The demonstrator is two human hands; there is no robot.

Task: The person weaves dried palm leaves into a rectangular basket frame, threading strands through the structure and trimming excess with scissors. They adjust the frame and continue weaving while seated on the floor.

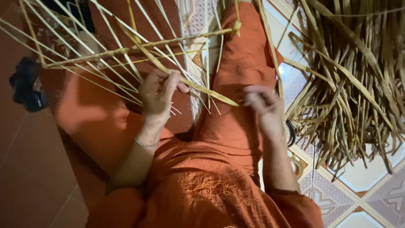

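A long palm-frond midrib (139, 45) lies across my lap, with several thin pale leaf strips fanning out from it. My left hand (158, 93) pinches one yellow-green leaf strip (202, 86) that runs down to the right and ends in a point. A thin silver bracelet sits on that wrist. My right hand (261, 105) hovers over my right thigh, blurred, fingers loosely curled; whether it holds a thin strip I cannot tell. I wear orange-red clothes (219, 185) with embroidery on the front.
A big heap of dried brown palm leaves (350, 80) lies on the patterned tile floor (363, 185) to the right. A dark object (25, 84) sits at the left on the red-brown floor.
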